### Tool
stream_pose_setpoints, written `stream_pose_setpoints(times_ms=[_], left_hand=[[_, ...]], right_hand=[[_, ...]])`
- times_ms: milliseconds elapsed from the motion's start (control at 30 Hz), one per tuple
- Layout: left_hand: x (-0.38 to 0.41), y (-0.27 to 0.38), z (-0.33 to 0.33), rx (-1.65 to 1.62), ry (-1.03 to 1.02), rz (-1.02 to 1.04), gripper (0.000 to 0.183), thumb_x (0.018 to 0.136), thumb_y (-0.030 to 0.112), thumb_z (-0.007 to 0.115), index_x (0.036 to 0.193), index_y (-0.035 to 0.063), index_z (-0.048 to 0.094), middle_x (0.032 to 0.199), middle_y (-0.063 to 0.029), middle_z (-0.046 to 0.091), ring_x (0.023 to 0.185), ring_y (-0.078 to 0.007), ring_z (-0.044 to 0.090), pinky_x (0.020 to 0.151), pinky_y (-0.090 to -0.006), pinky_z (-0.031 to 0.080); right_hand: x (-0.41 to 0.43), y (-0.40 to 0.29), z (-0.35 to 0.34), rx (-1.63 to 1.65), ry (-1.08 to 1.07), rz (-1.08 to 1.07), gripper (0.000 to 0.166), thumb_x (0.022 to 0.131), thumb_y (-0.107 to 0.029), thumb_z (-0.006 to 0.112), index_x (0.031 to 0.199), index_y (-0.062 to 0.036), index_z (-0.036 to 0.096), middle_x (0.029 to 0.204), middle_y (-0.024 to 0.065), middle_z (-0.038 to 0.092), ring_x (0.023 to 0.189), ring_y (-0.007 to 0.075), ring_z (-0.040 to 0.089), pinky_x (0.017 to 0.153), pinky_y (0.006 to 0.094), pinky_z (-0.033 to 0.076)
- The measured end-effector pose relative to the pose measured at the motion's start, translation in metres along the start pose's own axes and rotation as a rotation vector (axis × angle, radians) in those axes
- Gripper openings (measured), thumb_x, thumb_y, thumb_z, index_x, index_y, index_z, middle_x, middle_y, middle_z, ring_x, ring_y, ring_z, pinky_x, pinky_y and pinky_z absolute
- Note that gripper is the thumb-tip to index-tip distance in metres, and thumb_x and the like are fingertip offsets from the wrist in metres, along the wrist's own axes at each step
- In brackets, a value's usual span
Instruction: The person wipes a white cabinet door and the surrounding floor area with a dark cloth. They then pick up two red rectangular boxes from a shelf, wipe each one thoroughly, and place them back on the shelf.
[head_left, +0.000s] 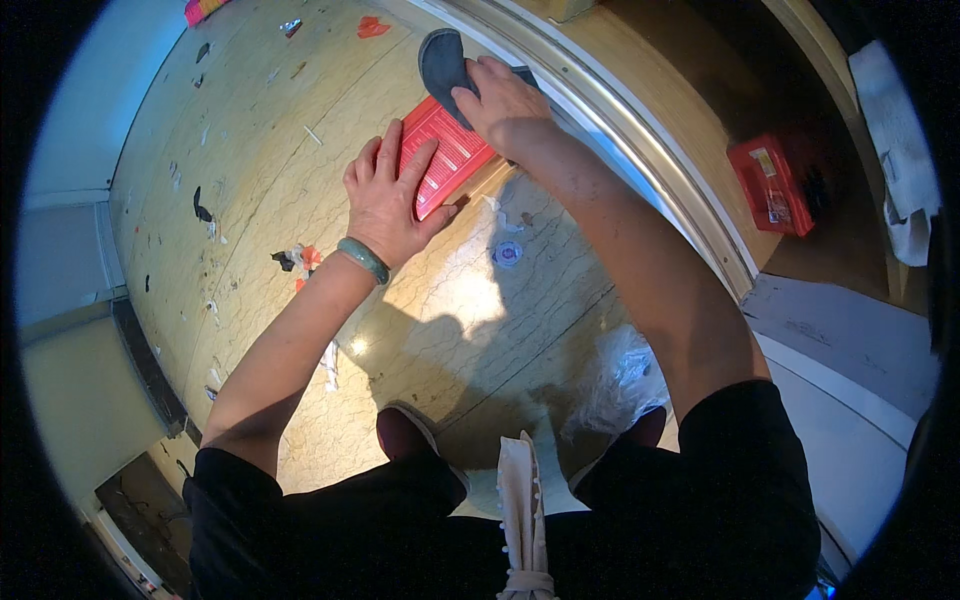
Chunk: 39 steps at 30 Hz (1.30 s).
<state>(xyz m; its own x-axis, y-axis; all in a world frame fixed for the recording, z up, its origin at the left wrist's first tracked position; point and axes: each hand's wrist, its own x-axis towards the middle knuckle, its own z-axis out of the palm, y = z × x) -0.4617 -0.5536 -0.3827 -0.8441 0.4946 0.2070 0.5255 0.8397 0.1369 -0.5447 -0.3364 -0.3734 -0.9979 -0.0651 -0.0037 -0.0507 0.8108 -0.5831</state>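
Observation:
A flat red carton (450, 156) with white print lies aslant near the sliding-door track. My left hand (390, 187), with a green bangle at the wrist, grips its near left corner; the index finger rests on the printed face and the thumb is by the near edge. My right hand (510, 101) is closed around a dark grey object (442, 64) that looks like a slipper or its sole. This grey piece lies over the carton's far end. My palm and fingers hide its middle.
Paper and plastic scraps (304, 259) litter the marbled floor (255, 157). A clear plastic bag (622, 375) lies by my right foot. The metal door track (600, 94) curves along the right. Beyond it, a red plastic container (772, 184) sits in a wooden cabinet.

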Motion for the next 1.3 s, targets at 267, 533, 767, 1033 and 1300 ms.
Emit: stream_pose_setpoints(times_ms=[267, 533, 767, 1033, 1300], left_hand=[[0.005, 0.003, 0.001, 0.021, -0.014, -0.043, 0.101, 0.074, 0.052, 0.08, 0.16, 0.019, 0.041, 0.166, -0.0212, 0.034, 0.139, -0.047, 0.042, 0.114, -0.0599, 0.031], [0.002, -0.024, -0.009, -0.266, -0.11, -0.075, 0.107, 0.068, 0.041, 0.089, 0.159, 0.0157, 0.039, 0.159, -0.0216, 0.043, 0.135, -0.0448, 0.048, 0.115, -0.0553, 0.035], [-0.005, -0.025, -0.009, -1.235, -0.407, -0.394, 0.096, 0.084, 0.026, 0.087, 0.161, 0.0031, 0.035, 0.146, -0.014, 0.058, 0.135, -0.0218, 0.054, 0.115, -0.0363, 0.043], [0.002, -0.06, -0.001, -1.294, -0.509, -0.491, 0.082, 0.09, 0.031, 0.078, 0.159, 0.0042, 0.042, 0.152, -0.0099, 0.054, 0.139, -0.0219, 0.051, 0.119, -0.0357, 0.039], [0.004, -0.082, 0.035, -1.594, -0.406, -0.693, 0.075, 0.107, 0.056, 0.052, 0.155, -0.0013, 0.047, 0.147, -0.0131, 0.061, 0.135, -0.0233, 0.058, 0.119, -0.039, 0.041]], right_hand=[[0.032, 0.072, 0.018, 0.806, -0.122, 0.296, 0.053, 0.106, -0.047, 0.053, 0.135, -0.0036, 0.064, 0.122, 0.0141, 0.074, 0.109, 0.0257, 0.071, 0.1, 0.0388, 0.053], [0.006, 0.046, 0.006, 1.096, -0.171, 0.393, 0.047, 0.106, -0.047, 0.056, 0.12, -0.0027, 0.067, 0.103, 0.0083, 0.073, 0.088, 0.0166, 0.068, 0.079, 0.0349, 0.055], [-0.01, 0.045, -0.016, 1.081, -0.258, 0.401, 0.043, 0.106, -0.046, 0.056, 0.112, -0.0052, 0.067, 0.096, 0.007, 0.07, 0.085, 0.0152, 0.066, 0.072, 0.0326, 0.053], [-0.03, 0.093, 0.031, 1.03, -0.224, 0.585, 0.047, 0.107, -0.044, 0.046, 0.111, -0.006, 0.073, 0.1, 0.0122, 0.073, 0.089, 0.0248, 0.066, 0.085, 0.0389, 0.05], [-0.061, 0.028, 0.036, -0.019, 0.31, -0.227, 0.049, 0.1, -0.033, 0.062, 0.138, -0.0018, 0.059, 0.147, 0.0263, 0.054, 0.134, 0.0414, 0.053, 0.111, 0.0514, 0.043]])
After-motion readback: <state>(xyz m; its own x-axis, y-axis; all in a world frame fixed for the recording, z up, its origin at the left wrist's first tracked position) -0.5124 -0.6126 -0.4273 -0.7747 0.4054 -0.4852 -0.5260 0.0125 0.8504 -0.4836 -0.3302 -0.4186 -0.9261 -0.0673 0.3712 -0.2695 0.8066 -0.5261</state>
